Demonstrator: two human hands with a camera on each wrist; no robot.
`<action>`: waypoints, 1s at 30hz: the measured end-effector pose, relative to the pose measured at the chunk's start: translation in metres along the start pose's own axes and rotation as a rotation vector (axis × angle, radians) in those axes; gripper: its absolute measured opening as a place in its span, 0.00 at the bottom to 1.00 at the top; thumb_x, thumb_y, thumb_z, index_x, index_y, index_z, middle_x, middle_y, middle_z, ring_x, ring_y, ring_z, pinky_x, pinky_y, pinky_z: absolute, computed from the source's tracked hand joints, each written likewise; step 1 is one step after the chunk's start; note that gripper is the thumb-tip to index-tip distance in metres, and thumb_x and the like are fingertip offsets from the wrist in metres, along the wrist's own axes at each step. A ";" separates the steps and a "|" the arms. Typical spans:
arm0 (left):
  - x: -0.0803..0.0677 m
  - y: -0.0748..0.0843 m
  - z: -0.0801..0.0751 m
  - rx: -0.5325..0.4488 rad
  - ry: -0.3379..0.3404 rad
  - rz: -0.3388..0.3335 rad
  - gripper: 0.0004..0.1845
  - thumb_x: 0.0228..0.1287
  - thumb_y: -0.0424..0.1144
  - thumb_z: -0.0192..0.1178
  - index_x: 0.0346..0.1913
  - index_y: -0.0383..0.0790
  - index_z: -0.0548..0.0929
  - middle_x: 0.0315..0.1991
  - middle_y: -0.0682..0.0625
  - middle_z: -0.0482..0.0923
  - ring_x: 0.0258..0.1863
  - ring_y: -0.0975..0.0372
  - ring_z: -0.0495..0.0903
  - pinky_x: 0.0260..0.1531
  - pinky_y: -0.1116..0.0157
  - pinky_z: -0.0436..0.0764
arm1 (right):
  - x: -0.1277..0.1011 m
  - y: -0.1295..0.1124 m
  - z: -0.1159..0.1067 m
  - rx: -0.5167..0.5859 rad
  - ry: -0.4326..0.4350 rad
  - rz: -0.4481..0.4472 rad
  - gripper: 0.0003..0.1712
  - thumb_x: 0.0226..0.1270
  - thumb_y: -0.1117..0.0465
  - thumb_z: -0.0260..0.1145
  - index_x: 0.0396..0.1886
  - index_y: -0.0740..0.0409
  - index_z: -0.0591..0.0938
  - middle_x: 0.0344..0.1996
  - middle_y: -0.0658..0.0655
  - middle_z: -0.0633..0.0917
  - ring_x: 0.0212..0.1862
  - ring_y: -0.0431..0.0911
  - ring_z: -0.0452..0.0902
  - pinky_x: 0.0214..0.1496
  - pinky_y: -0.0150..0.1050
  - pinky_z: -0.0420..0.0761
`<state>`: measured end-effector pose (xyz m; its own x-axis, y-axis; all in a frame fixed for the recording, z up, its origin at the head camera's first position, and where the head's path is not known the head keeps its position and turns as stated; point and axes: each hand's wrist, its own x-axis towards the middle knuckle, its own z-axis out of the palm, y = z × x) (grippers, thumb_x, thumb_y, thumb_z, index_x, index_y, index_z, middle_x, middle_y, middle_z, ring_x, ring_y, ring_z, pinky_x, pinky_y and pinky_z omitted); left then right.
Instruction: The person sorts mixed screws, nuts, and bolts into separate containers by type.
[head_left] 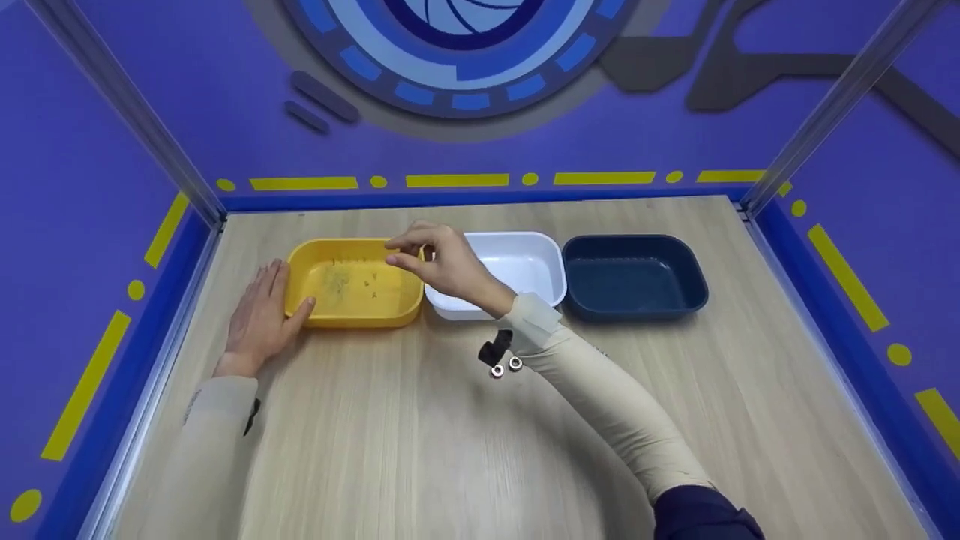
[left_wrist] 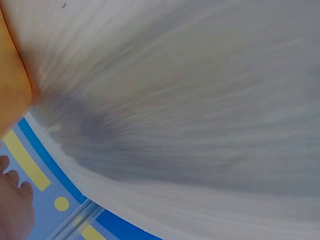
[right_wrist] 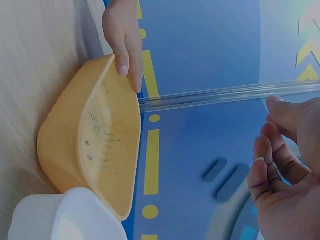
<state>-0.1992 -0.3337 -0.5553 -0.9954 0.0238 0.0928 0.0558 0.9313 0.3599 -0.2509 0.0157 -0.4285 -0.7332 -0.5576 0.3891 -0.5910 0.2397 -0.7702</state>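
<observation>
My left hand point(head_left: 259, 311) lies with straight fingers along the left end of a yellow bin point(head_left: 352, 321), its thumb at the front rim. Small dark bits point(head_left: 337, 281) are scattered on the bin's floor, too small to name. Over the bin's right end hovers my right hand point(head_left: 442, 259), its thumb and fingers loosely bent. A gap shows between thumb and index fingertip, and nothing is visible there. In the right wrist view, the bent fingers point(right_wrist: 272, 165) appear in front of the back wall, apart from the bin.
A white bin point(head_left: 525, 262) stands right of the yellow one, partly behind my right wrist. Beside it is a dark blue bin point(head_left: 634, 277). Two metal nuts point(head_left: 496, 370) lie on the wooden table point(head_left: 360, 435) near my right sleeve. Blue panels point(head_left: 480, 154) enclose the back and sides.
</observation>
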 end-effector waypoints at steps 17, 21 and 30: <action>0.005 0.042 0.007 -0.030 0.098 0.104 0.46 0.80 0.63 0.53 0.83 0.29 0.59 0.86 0.35 0.51 0.86 0.39 0.48 0.85 0.40 0.47 | -0.040 0.013 -0.032 -0.014 0.037 -0.074 0.11 0.72 0.57 0.76 0.50 0.54 0.94 0.33 0.52 0.89 0.37 0.42 0.80 0.39 0.40 0.81; 0.007 0.063 0.013 -0.017 0.073 0.112 0.48 0.80 0.65 0.50 0.85 0.32 0.56 0.88 0.38 0.47 0.88 0.43 0.44 0.87 0.45 0.43 | -0.051 0.020 -0.044 -0.026 0.051 -0.068 0.11 0.73 0.57 0.75 0.50 0.54 0.94 0.33 0.53 0.89 0.37 0.43 0.80 0.39 0.43 0.81; 0.010 0.105 0.030 -0.003 0.085 0.178 0.49 0.78 0.69 0.49 0.85 0.37 0.57 0.88 0.42 0.50 0.88 0.46 0.44 0.87 0.44 0.46 | -0.080 0.038 -0.055 -0.057 0.060 -0.056 0.11 0.73 0.56 0.75 0.49 0.55 0.94 0.33 0.52 0.89 0.37 0.42 0.81 0.37 0.41 0.82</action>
<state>-0.2058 -0.2251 -0.5440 -0.9595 0.1573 0.2337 0.2311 0.9139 0.3338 -0.2334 0.1134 -0.4609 -0.7165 -0.5231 0.4614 -0.6484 0.2556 -0.7172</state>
